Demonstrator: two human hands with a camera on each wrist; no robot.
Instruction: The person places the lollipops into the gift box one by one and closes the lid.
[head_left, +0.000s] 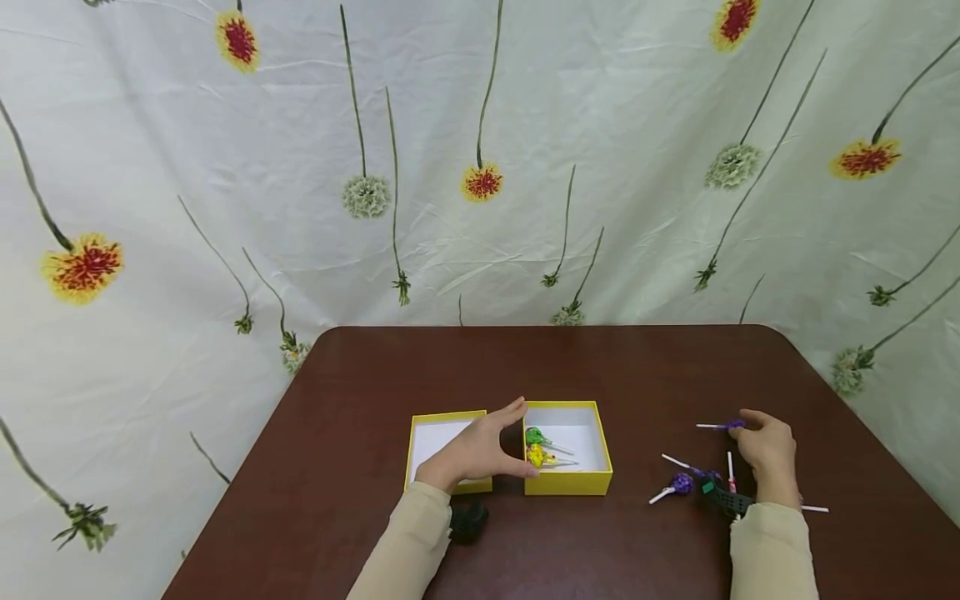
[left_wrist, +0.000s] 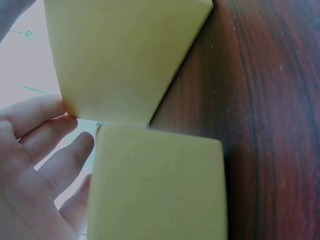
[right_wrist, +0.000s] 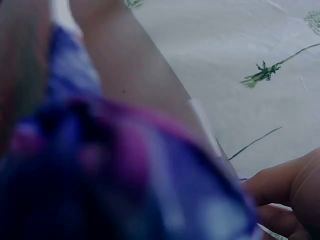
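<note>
The left hand [head_left: 475,451] grips a yellow box [head_left: 567,484], lower centre. The right hand [head_left: 771,450] pinches a purple lollipop [head_left: 729,426], lower right.

Pale cloth [head_left: 645,108] (flower-printed, creased) hangs behind a dark brown table [head_left: 652,375].

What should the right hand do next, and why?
Probably have the right hand close securely on the far purple lollipop: it already reaches the head, but the views don't settle whether it is firmly pinched. The left hand is at the side of the open box, where a green lollipop lies.
</note>
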